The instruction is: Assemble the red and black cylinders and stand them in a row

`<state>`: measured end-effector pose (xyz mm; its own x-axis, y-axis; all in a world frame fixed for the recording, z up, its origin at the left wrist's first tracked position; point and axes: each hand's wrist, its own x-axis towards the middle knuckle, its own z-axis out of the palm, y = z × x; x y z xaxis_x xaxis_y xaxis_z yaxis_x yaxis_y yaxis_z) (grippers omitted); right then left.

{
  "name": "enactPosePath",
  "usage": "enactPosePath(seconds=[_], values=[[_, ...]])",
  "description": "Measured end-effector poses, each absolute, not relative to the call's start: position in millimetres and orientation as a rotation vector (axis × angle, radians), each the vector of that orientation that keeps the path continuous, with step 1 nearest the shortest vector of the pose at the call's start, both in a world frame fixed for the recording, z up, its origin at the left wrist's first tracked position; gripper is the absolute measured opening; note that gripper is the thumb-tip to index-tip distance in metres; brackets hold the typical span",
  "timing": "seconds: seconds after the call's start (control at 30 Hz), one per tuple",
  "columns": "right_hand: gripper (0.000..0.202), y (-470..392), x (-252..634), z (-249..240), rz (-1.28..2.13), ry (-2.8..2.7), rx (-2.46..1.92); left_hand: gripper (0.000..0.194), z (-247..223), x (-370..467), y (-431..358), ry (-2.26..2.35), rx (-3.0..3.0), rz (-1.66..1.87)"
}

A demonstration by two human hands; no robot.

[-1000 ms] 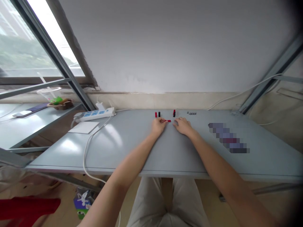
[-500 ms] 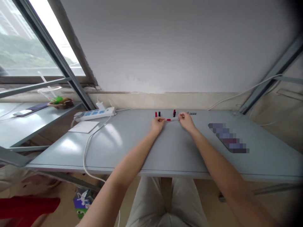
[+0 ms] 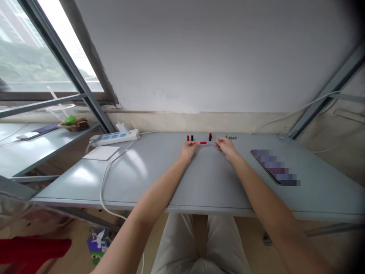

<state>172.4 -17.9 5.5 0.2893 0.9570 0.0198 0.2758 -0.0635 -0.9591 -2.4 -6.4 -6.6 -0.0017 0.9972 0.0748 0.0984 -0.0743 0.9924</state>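
Observation:
Pinched in the fingers of my left hand (image 3: 189, 149) is a small red cylinder (image 3: 202, 143), lying level and pointing right. My right hand (image 3: 225, 147) is a short way to the right of its tip, fingers curled together; what they hold, if anything, is too small to make out. Behind my left hand stand another short red cylinder (image 3: 188, 137) and a black cylinder (image 3: 192, 137). Between and beyond the hands a red-and-black piece (image 3: 210, 136) stands upright. Several small grey screw-like pieces (image 3: 232, 137) sit in a row just past my right hand.
A phone-like device (image 3: 273, 167), its screen blurred out, lies on the grey desk (image 3: 159, 163) at right. Leftward are a power strip (image 3: 115, 137), a white card (image 3: 102, 153) and a cable (image 3: 106, 179) running over the front edge. The wall (image 3: 182, 68) rises behind.
My right hand has shifted slightly down, and the thin pale line seen between it and the red cylinder is fainter. My left hand still grips the cylinder, which is slightly higher.

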Motion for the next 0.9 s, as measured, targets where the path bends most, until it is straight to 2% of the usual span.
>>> enactPosePath(seconds=[0.37, 0.5, 0.9], values=[[0.012, -17.7, 172.7, 3.1, 0.859, -1.207, -1.574, 0.019, -7.5, -2.2, -4.7, 1.218, 1.360, 1.208], [0.012, -20.4, 166.0, 1.8, 0.955, -1.229, -1.511, 0.020, -7.8, 1.1, -7.7, 1.205, 1.424, 1.161], [0.009, -23.4, 162.3, 2.7, 1.057, -1.338, -1.419, 0.009, -2.7, 6.8, -13.3, 1.199, 1.398, 1.205]])
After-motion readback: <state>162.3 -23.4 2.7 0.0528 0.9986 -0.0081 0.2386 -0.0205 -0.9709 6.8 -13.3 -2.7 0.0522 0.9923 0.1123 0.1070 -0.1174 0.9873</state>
